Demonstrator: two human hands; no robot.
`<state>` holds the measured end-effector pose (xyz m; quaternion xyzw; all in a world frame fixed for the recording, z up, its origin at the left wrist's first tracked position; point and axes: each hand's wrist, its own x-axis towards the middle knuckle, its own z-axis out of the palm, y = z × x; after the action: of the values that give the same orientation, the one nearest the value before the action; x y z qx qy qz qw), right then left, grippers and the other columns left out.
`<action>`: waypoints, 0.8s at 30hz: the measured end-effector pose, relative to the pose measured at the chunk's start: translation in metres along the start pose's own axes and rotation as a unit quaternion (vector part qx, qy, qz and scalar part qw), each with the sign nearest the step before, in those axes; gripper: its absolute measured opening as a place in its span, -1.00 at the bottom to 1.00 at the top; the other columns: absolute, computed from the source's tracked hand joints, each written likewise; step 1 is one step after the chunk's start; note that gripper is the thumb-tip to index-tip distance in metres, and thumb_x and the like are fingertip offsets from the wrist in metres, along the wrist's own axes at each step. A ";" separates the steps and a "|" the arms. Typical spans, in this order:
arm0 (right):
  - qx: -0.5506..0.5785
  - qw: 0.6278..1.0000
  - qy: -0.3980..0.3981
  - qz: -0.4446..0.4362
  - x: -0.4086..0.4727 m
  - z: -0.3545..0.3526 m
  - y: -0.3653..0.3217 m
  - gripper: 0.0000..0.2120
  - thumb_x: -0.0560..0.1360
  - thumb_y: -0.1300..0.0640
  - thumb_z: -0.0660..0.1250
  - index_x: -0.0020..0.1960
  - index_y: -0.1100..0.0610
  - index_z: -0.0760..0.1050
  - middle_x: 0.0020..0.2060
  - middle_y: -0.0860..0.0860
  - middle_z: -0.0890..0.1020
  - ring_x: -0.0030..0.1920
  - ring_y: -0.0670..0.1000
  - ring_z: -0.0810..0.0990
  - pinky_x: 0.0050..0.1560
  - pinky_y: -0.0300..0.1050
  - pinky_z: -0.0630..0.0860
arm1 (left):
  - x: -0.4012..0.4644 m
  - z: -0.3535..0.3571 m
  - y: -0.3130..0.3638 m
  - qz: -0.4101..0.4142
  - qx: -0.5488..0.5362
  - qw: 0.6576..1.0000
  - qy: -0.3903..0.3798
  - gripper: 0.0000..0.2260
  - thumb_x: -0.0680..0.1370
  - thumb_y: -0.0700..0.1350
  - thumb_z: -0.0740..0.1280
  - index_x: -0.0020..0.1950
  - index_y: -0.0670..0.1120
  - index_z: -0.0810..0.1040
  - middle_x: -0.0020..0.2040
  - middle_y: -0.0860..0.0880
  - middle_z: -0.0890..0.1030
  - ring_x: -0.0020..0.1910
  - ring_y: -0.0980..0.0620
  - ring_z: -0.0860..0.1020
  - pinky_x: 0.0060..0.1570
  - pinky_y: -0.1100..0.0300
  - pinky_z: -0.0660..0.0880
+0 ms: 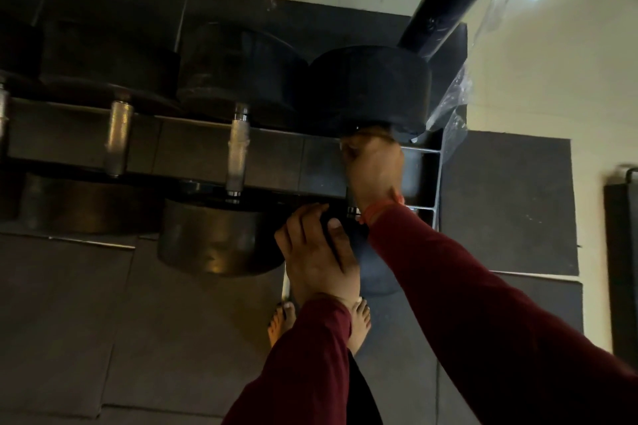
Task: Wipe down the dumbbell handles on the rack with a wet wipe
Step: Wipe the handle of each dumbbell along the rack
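We look down on the rack (428, 179), which holds a row of dumbbells across its rails. Our right hand (374, 166) is wrapped round the handle of the rightmost dumbbell (371, 90), fingers curled about it; the wet wipe is hidden, so we cannot tell if it lies under the palm. Our left hand (317, 255) rests with loosely bent fingers on that dumbbell's near head. The neighbouring handle (238, 148) lies bare. No writing is readable.
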<state>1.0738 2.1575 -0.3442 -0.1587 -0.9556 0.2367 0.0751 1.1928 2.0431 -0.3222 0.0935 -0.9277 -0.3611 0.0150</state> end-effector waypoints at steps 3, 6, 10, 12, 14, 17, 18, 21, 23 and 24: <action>0.050 0.999 0.003 -0.014 -0.005 -0.010 0.003 -0.90 0.44 0.17 0.44 -0.09 0.08 0.73 -0.12 -0.01 0.72 -0.13 -0.04 0.65 -0.11 -0.24 0.52 | 0.000 0.000 0.000 0.001 -0.004 1.000 0.003 -0.71 0.62 -0.03 0.14 0.19 -0.10 0.56 0.22 -0.05 0.52 0.12 -0.08 0.42 0.16 0.17 0.32; 0.238 0.947 0.074 0.204 -0.009 -0.021 0.016 -0.91 0.43 0.15 0.50 -0.08 0.06 0.74 -0.20 -0.10 0.72 -0.18 -0.16 0.67 -0.06 -0.46 0.51 | 0.000 0.000 -0.001 -0.003 -0.008 1.000 0.004 -0.71 0.62 -0.02 0.14 0.20 -0.10 0.56 0.22 -0.04 0.52 0.13 -0.06 0.42 0.17 0.16 0.34; 0.409 0.830 -0.037 0.377 -0.007 -0.010 0.043 -0.78 0.31 0.03 0.57 -0.05 -0.01 0.74 -0.17 -0.03 0.75 -0.09 0.02 0.74 0.09 0.05 0.65 | -0.001 0.000 0.000 -0.005 -0.011 1.000 0.000 -0.70 0.62 -0.02 0.14 0.20 -0.10 0.56 0.23 -0.03 0.51 0.14 -0.06 0.41 0.18 0.25 0.28; 0.382 0.861 -0.085 0.326 -0.009 -0.015 0.053 -0.75 0.30 0.01 0.57 -0.02 -0.04 0.73 -0.12 -0.03 0.75 -0.03 0.03 0.73 0.14 0.07 0.62 | -0.001 0.000 -0.001 -0.004 -0.011 1.000 -0.002 -0.71 0.62 -0.02 0.14 0.20 -0.10 0.56 0.23 -0.03 0.51 0.14 -0.06 0.41 0.18 0.23 0.28; 0.359 0.879 -0.139 0.283 -0.018 -0.031 0.053 -0.78 0.34 0.10 0.60 -0.01 0.01 0.73 -0.13 -0.02 0.75 -0.04 0.03 0.73 0.12 0.01 0.64 | -0.001 0.000 -0.001 -0.002 -0.014 1.000 -0.004 -0.71 0.62 -0.02 0.14 0.20 -0.09 0.56 0.23 -0.03 0.51 0.14 -0.06 0.40 0.18 0.18 0.33; 0.242 0.921 -0.229 0.200 -0.039 -0.047 0.051 -0.78 0.36 0.12 0.60 0.00 0.05 0.74 -0.16 -0.09 0.74 -0.12 -0.19 0.70 -0.05 -0.43 0.56 | 0.000 0.001 0.000 -0.002 -0.017 1.000 0.001 -0.71 0.62 -0.02 0.14 0.20 -0.09 0.56 0.22 -0.03 0.51 0.12 -0.06 0.41 0.17 0.10 0.37; 0.205 0.933 -0.238 0.177 -0.045 -0.049 0.050 -0.79 0.36 0.10 0.60 -0.01 0.03 0.74 -0.17 -0.11 0.74 -0.14 -0.24 0.68 -0.10 -0.52 0.50 | 0.000 0.001 0.000 -0.002 -0.018 1.000 0.002 -0.71 0.62 -0.02 0.14 0.20 -0.09 0.55 0.22 -0.03 0.51 0.12 -0.06 0.41 0.16 0.08 0.39; 0.211 0.945 -0.191 0.163 -0.045 -0.048 0.043 -0.82 0.37 0.11 0.59 -0.03 0.04 0.74 -0.19 -0.13 0.73 -0.18 -0.27 0.67 -0.12 -0.52 0.50 | -0.001 0.001 -0.001 -0.003 -0.017 1.000 0.001 -0.71 0.63 -0.01 0.13 0.21 -0.08 0.54 0.22 -0.02 0.50 0.14 -0.06 0.40 0.15 0.00 0.43; 0.248 0.941 -0.110 0.200 -0.030 -0.044 0.040 -0.85 0.40 0.15 0.57 -0.03 0.07 0.73 -0.21 -0.10 0.73 -0.25 -0.29 0.66 -0.14 -0.49 0.52 | -0.001 0.001 -0.001 -0.004 -0.019 1.000 0.000 -0.71 0.63 0.00 0.12 0.21 -0.07 0.54 0.22 -0.01 0.50 0.14 -0.05 0.40 0.16 0.00 0.43; 0.273 0.932 -0.076 0.227 -0.021 -0.042 0.038 -0.86 0.41 0.17 0.56 -0.03 0.09 0.73 -0.22 -0.09 0.73 -0.27 -0.30 0.65 -0.11 -0.43 0.56 | -0.001 0.001 -0.001 -0.003 -0.019 1.000 -0.001 -0.71 0.63 0.00 0.12 0.21 -0.07 0.54 0.23 -0.01 0.50 0.14 -0.05 0.40 0.16 0.02 0.42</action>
<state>1.1127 2.2009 -0.3266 -0.3260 -0.7956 0.5104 -0.0132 1.1940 2.0428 -0.3237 0.0958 -0.9206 -0.3783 0.0144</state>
